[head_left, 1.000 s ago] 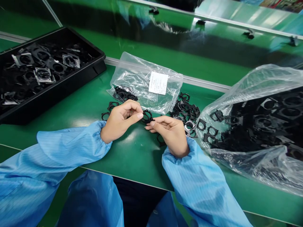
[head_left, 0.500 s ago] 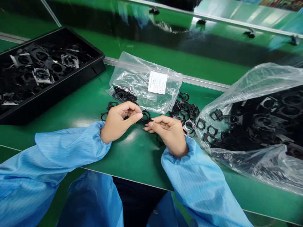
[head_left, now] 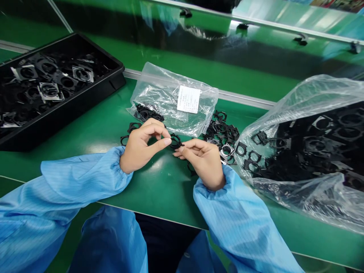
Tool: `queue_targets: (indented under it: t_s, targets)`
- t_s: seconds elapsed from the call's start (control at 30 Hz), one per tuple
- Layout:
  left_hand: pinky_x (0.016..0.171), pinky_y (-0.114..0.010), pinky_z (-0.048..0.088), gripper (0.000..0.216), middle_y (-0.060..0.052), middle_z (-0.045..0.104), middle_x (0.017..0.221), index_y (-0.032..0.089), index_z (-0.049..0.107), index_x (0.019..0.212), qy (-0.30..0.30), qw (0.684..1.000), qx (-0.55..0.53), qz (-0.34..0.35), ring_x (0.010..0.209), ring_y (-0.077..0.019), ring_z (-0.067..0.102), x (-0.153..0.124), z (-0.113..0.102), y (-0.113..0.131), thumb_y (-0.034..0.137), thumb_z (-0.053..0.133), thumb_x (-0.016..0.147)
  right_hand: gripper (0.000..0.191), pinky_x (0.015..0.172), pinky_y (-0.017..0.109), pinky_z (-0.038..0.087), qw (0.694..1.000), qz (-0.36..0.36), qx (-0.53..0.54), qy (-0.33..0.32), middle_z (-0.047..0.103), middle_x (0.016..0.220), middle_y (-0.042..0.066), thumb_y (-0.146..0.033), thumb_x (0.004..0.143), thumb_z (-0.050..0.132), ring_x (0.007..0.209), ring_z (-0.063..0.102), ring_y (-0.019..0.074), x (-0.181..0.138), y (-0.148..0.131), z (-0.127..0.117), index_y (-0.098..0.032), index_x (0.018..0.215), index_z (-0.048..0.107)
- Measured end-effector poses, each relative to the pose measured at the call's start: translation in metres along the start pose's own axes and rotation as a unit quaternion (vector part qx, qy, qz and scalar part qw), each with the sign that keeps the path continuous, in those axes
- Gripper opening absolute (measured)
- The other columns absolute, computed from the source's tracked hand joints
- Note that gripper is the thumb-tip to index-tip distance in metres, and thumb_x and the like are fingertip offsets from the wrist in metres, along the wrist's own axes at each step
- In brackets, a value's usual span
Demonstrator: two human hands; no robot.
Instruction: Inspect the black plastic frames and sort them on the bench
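Observation:
A small black ring-shaped frame (head_left: 175, 140) is held between my two hands above the green table (head_left: 159, 189). My left hand (head_left: 144, 143) pinches its left edge between thumb and forefinger. The lower right edge sits in the fingertips of my right hand (head_left: 202, 158). Beyond my hands lies a clear plastic bag (head_left: 170, 87) with a white label (head_left: 188, 99) and some black parts in its left corner. Loose black frames (head_left: 222, 131) are heaped just past my right hand. A couple more black frames (head_left: 134, 127) lie beside my left hand, partly covered by it.
A black bin (head_left: 96, 89) full of black and silver-faced frames stands at the left. On the right, a large clear bag (head_left: 284, 110) lies open, filled with similar black parts. A metal rail (head_left: 241, 98) runs along the table's back.
Almost nothing differs. Both hands keep their grip on the black ring-shaped frame, and the whole view has shifted very slightly.

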State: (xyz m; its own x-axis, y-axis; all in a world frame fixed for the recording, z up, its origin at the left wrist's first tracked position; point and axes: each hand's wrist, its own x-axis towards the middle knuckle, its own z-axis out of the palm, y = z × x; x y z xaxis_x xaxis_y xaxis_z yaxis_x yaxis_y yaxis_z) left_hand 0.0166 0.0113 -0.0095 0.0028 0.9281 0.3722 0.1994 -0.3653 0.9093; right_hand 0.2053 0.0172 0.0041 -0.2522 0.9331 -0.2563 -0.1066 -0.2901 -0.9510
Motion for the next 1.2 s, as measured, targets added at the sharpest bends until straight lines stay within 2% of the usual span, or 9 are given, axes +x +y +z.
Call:
queue_targets:
  t_s: [0.43, 0.63, 0.9, 1.2]
  targets:
    - [0.071, -0.029, 0.054, 0.021, -0.004, 0.063, 0.086, 0.02, 0.072, 0.082, 0.011, 1.0, -0.02, -0.018, 0.083, -0.0174, 0.061, -0.0003, 0.0021, 0.0012, 0.039, 0.079, 0.088, 0.05, 0.065, 0.028, 0.061, 0.999, 0.015, 0.026, -0.011, 0.075, 0.066, 0.001, -0.057, 0.05, 0.099, 0.064, 0.075, 0.0173, -0.0009, -0.0024, 0.0017, -0.019, 0.069, 0.073]
    - [0.071, -0.03, 0.054, 0.026, -0.005, 0.064, 0.086, 0.02, 0.071, 0.081, 0.017, 1.0, -0.015, -0.021, 0.083, -0.0176, 0.061, 0.0002, 0.0028, 0.0017, 0.044, 0.079, 0.088, 0.047, 0.067, 0.031, 0.062, 1.0, 0.014, 0.016, -0.022, 0.074, 0.066, 0.001, -0.054, 0.054, 0.098, 0.066, 0.077, 0.0192, -0.0012, -0.0017, 0.0014, -0.019, 0.07, 0.071]
    - [0.071, -0.029, 0.056, 0.024, -0.005, 0.064, 0.086, 0.02, 0.071, 0.081, 0.011, 0.999, -0.028, -0.026, 0.084, -0.0177, 0.062, -0.0004, 0.0024, 0.0004, 0.042, 0.079, 0.088, 0.048, 0.064, 0.028, 0.06, 0.999, 0.015, 0.026, -0.02, 0.074, 0.066, 0.001, -0.054, 0.052, 0.099, 0.064, 0.076, 0.0183, -0.0003, -0.0011, 0.0023, -0.019, 0.07, 0.071]
    - [0.07, -0.028, 0.056, 0.027, -0.004, 0.07, 0.086, 0.018, 0.071, 0.083, 0.014, 0.998, -0.037, -0.045, 0.081, -0.0165, 0.066, -0.0018, 0.0035, -0.0004, 0.044, 0.08, 0.087, 0.047, 0.066, 0.03, 0.059, 0.999, 0.015, 0.021, -0.026, 0.072, 0.066, 0.0, -0.053, 0.055, 0.098, 0.066, 0.076, 0.0186, -0.0001, -0.0001, 0.0015, -0.02, 0.072, 0.07]
